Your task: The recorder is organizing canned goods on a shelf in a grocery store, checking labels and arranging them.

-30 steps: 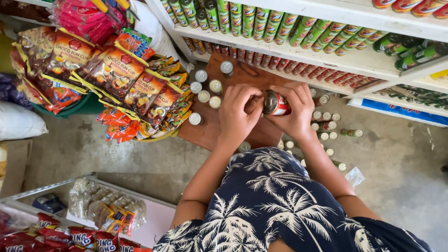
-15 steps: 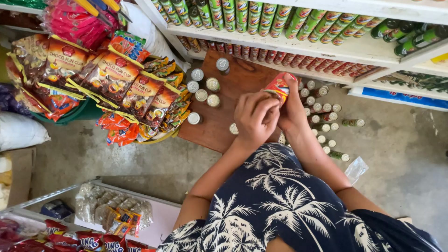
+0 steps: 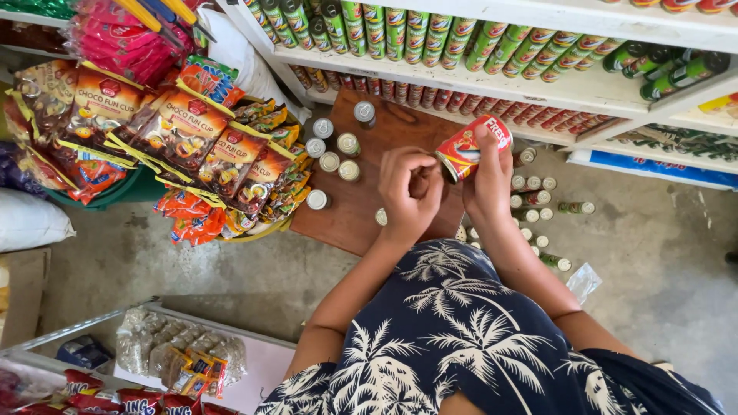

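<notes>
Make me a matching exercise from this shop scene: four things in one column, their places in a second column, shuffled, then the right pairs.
Things:
1. red can
2. left hand
3. silver-topped cans
4. green cans

Places:
A. lined up on the white shelf
B. standing on the brown wooden board
C. held in the right hand
D. curled beside the red can's end

Pairs: 1-C, 2-D, 3-B, 4-A

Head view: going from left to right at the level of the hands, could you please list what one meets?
Snack packets → upright cans on the brown board → left hand → red can → right hand → small cans on the floor.
</notes>
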